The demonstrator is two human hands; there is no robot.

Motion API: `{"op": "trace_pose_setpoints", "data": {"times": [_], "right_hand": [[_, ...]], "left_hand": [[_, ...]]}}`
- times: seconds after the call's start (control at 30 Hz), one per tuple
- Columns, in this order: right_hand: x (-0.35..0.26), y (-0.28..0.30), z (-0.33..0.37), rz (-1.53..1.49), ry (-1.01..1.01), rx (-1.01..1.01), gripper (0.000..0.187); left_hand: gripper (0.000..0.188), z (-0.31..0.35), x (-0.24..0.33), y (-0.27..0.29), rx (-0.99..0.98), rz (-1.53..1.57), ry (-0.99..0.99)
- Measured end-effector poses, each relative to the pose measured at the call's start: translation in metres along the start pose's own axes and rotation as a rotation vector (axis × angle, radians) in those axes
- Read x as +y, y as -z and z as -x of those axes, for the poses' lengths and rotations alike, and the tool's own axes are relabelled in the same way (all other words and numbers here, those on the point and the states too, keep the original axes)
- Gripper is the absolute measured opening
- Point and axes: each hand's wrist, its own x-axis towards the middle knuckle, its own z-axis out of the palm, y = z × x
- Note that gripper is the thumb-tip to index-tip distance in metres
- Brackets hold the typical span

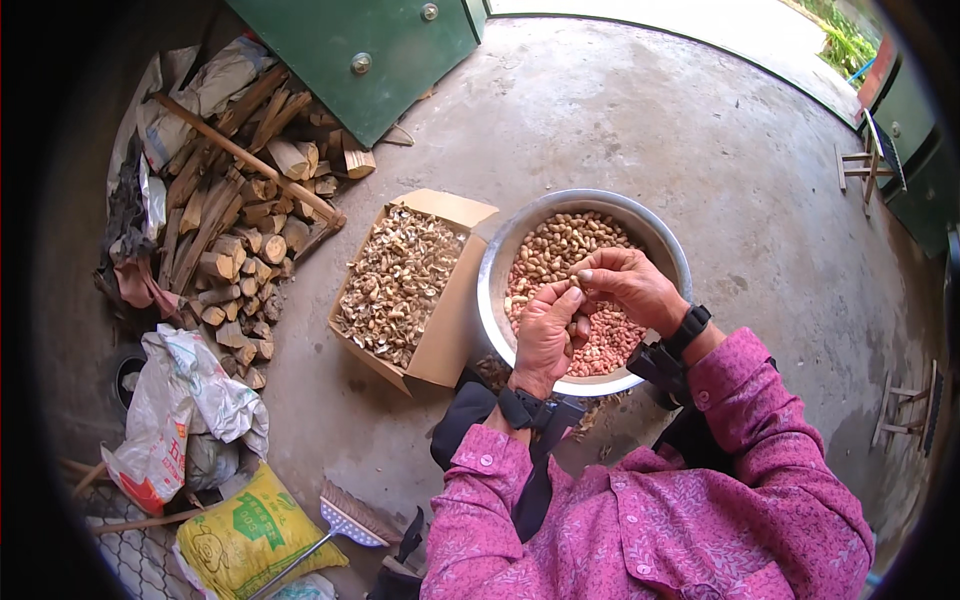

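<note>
– Where are the peanuts [570, 238]?
– They lie in the wide metal basin [660, 238], brown and in their shells, mostly at its far side. Nearer to the person there are pink kernels [612, 345].
– And the hands?
– They are together above the basin, fingertips meeting. The left hand [545, 335] is curled around a few peanuts. The right hand [637, 292] has its thumb and finger brought close to the left thumb; whether they pinch something I cannot tell, because the fingers cover it.
– What stands beside the basin?
– At its left, just beside it, is an open cardboard box [443, 330], filled with broken shells [398, 280]. Both stand on the grey floor [770, 190].
– And farther away?
– On the left there is a pile of firewood [235, 255], with a long stick [240, 155] lying across it. Below it in the view are a yellow sack [245, 525] and a brush [358, 518]. A green door [365, 60] is at the top.
</note>
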Motion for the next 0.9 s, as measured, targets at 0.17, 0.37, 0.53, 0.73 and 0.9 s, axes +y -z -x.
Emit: {"op": "trace_pose_setpoints", "data": {"times": [0.17,0.37,0.53,0.73,0.9], "right_hand": [[0.005,0.001,-0.001,-0.037,-0.025,-0.049,0.023],[0.013,-0.015,0.001,-0.186,-0.109,-0.183,0.047],[0.007,-0.030,0.008,-0.091,-0.039,-0.347,0.067],[0.015,-0.031,0.009,-0.074,0.003,-0.333,0.068],[0.017,-0.035,0.009,-0.106,0.019,-0.308,0.070]], "left_hand": [[0.012,0.001,0.001,-0.004,0.010,-0.024,-0.011],[0.015,-0.001,0.002,0.000,-0.037,-0.054,-0.020],[0.017,0.002,0.002,0.002,-0.082,-0.029,-0.045],[0.011,0.002,0.002,-0.004,0.022,-0.037,-0.046],[0.013,0.002,-0.003,-0.002,0.069,-0.061,-0.084]]}}
